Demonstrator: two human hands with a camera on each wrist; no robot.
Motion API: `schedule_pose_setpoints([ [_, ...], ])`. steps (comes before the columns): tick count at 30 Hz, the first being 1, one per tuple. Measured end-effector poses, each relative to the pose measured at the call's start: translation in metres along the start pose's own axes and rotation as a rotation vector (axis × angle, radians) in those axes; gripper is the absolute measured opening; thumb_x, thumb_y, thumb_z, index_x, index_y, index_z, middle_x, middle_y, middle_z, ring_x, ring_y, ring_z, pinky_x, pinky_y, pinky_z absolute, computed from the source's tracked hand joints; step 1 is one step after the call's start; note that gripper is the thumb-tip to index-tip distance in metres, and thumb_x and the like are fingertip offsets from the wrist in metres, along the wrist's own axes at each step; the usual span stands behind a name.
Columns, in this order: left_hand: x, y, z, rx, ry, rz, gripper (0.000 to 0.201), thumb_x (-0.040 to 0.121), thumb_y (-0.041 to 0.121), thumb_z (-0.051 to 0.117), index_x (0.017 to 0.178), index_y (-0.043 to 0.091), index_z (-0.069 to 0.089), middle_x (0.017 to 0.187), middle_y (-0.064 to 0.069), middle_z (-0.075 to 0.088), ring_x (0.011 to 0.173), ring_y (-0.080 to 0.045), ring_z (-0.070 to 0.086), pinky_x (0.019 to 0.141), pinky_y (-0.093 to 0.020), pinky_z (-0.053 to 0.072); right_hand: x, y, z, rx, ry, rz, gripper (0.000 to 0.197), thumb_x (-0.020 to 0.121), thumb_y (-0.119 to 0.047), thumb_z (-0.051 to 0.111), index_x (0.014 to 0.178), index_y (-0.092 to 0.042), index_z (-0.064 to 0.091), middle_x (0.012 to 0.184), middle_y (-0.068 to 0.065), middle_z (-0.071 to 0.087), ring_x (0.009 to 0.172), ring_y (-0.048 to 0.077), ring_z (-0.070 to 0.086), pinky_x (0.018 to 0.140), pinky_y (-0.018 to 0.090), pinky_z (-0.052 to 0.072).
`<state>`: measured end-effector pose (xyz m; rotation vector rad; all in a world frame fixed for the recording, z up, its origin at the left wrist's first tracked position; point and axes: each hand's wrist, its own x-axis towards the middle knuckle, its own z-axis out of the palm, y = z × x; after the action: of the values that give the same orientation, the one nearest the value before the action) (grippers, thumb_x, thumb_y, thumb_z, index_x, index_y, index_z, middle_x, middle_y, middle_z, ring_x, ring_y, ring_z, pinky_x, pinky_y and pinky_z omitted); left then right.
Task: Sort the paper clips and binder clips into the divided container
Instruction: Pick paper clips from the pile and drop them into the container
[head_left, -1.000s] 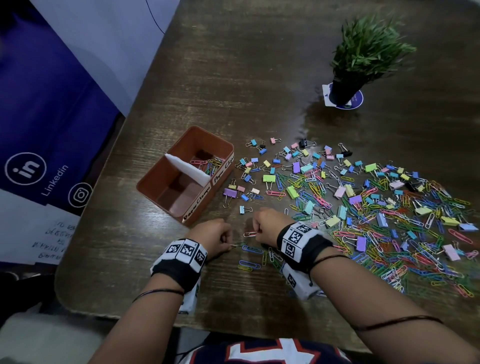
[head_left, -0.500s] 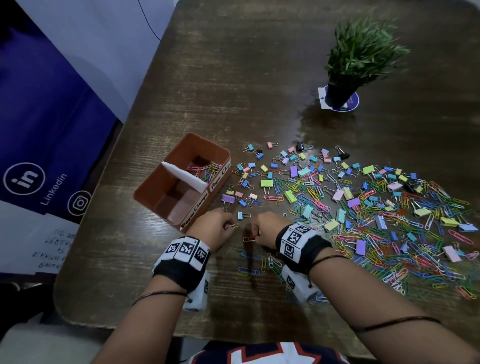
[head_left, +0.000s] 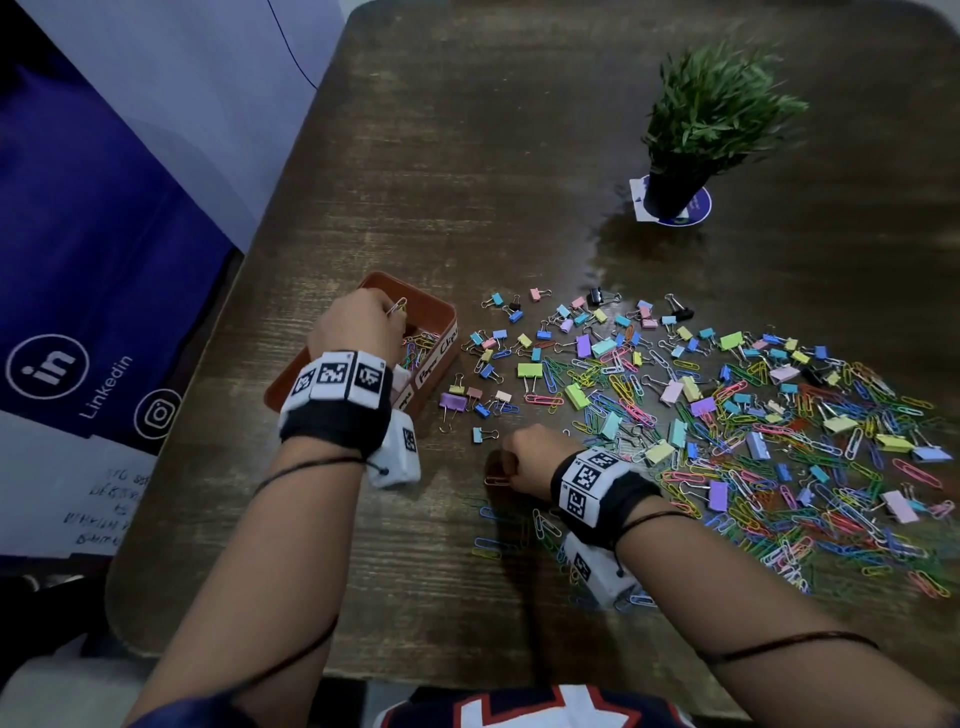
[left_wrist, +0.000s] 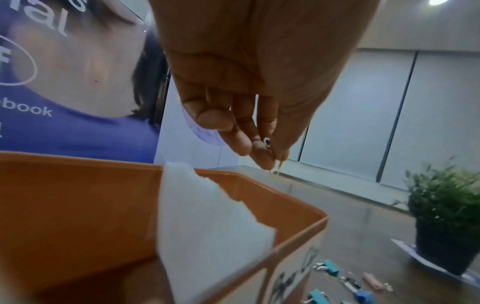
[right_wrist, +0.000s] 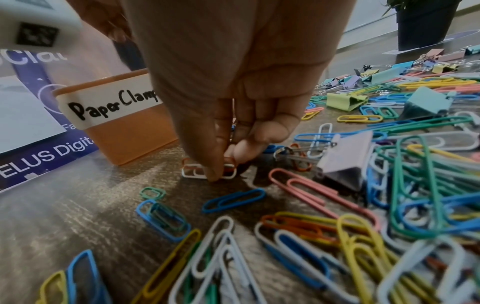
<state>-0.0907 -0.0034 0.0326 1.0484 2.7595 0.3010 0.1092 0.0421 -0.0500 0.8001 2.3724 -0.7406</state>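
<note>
An orange divided container (head_left: 439, 313) (left_wrist: 259, 189) (right_wrist: 135, 131) with a white divider (left_wrist: 207, 222) stands at the table's left; its far compartment holds several paper clips (head_left: 418, 345). My left hand (head_left: 363, 322) (left_wrist: 270, 152) hovers over that compartment, pinching paper clips (head_left: 397, 305) between thumb and fingertips. My right hand (head_left: 524, 457) (right_wrist: 223, 164) is down on the table, thumb and fingers pinching a white and an orange paper clip (right_wrist: 207, 169) (head_left: 496, 479). A wide scatter of coloured paper clips and binder clips (head_left: 727, 415) lies to the right.
A small potted plant (head_left: 696, 130) stands at the back right on a round coaster. Loose paper clips (right_wrist: 233, 197) lie around my right wrist. A blue banner (head_left: 78, 260) hangs just past the table's left edge. The container's near label reads "Paper Clamp" (right_wrist: 111, 107).
My left hand has lifted from the table near the right hand and moved up and left over the container with its clips. The right hand stayed at the same spot, pinching clips.
</note>
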Motion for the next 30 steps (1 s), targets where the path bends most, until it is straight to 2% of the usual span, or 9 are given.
schedule_pose_setpoints([
  [3,0.011,-0.003,0.002,0.052,-0.059,-0.020,0.032,0.092,0.041,0.057,0.116,0.020,0.062,0.109,-0.006,0.067,0.103,-0.029,0.060,0.086,-0.040,0.050,0.000,0.000,0.001,0.028,0.019,0.017,0.012,0.085,-0.012,0.054,0.086,-0.022,0.061,0.088,0.005,0.056,0.091,0.028,0.063,0.068,0.028,0.045],
  [6,0.008,-0.015,-0.002,0.052,0.006,0.013,0.044,0.092,0.045,0.056,0.129,0.021,0.054,0.126,-0.008,0.059,0.119,-0.032,0.048,0.095,-0.045,0.044,-0.001,0.004,0.002,0.054,0.030,0.013,0.014,0.085,-0.010,0.054,0.079,-0.021,0.060,0.080,0.004,0.055,0.082,0.027,0.061,0.066,0.028,0.044],
  [11,-0.018,-0.045,0.010,0.054,0.070,-0.022,0.056,0.095,0.053,0.043,0.139,0.018,0.043,0.142,-0.011,0.042,0.130,-0.034,0.036,0.105,-0.050,0.030,0.002,0.011,0.005,0.157,0.049,-0.022,0.016,0.086,-0.010,0.056,0.090,-0.018,0.070,0.093,0.002,0.067,0.089,0.019,0.063,0.074,0.027,0.048],
  [15,-0.033,-0.069,0.040,-0.015,0.122,-0.029,0.062,0.096,0.055,0.035,0.146,0.020,0.032,0.156,-0.007,0.025,0.143,-0.030,0.019,0.115,-0.050,0.013,0.006,0.016,-0.001,0.324,0.160,-0.003,0.018,0.086,-0.015,0.061,0.073,-0.027,0.058,0.084,-0.004,0.062,0.084,0.015,0.061,0.078,0.029,0.050],
  [18,-0.039,-0.078,0.060,-0.030,0.142,-0.014,0.065,0.096,0.056,0.032,0.150,0.020,0.025,0.160,-0.003,0.016,0.147,-0.027,0.010,0.118,-0.051,0.007,0.010,0.013,-0.013,0.561,0.270,0.016,0.022,0.085,-0.013,0.065,0.070,-0.027,0.056,0.076,-0.004,0.061,0.073,0.014,0.059,0.074,0.033,0.053],
  [23,-0.041,-0.081,0.069,-0.025,0.166,0.002,0.069,0.095,0.058,0.030,0.152,0.022,0.019,0.161,-0.003,0.012,0.147,-0.029,0.007,0.117,-0.051,0.007,0.016,-0.013,-0.045,0.811,0.435,-0.093,0.021,0.084,-0.005,0.065,0.072,-0.019,0.058,0.076,0.005,0.061,0.070,0.017,0.058,0.073,0.033,0.053],
  [26,-0.041,-0.081,0.071,-0.016,0.169,0.004,0.071,0.094,0.061,0.027,0.153,0.021,0.019,0.161,-0.003,0.014,0.147,-0.031,0.009,0.117,-0.052,0.007,0.030,-0.038,-0.064,0.873,0.527,-0.138,0.016,0.083,-0.005,0.068,0.075,-0.018,0.062,0.073,0.003,0.062,0.071,0.018,0.060,0.073,0.036,0.054],
  [28,-0.041,-0.082,0.072,-0.005,0.163,0.000,0.073,0.093,0.064,0.021,0.153,0.022,0.018,0.161,-0.002,0.015,0.147,-0.031,0.010,0.117,-0.052,0.008,0.042,-0.054,-0.072,0.872,0.590,-0.145,0.010,0.083,-0.007,0.069,0.081,-0.017,0.067,0.079,0.004,0.068,0.075,0.020,0.064,0.075,0.037,0.056],
  [30,-0.040,-0.083,0.073,0.002,0.163,0.002,0.075,0.092,0.066,0.015,0.152,0.022,0.018,0.160,-0.002,0.016,0.147,-0.031,0.010,0.118,-0.051,0.008,0.051,-0.064,-0.075,0.821,0.646,-0.152,0.011,0.083,-0.008,0.069,0.092,-0.014,0.071,0.087,0.002,0.071,0.079,0.015,0.065,0.079,0.034,0.056],
])
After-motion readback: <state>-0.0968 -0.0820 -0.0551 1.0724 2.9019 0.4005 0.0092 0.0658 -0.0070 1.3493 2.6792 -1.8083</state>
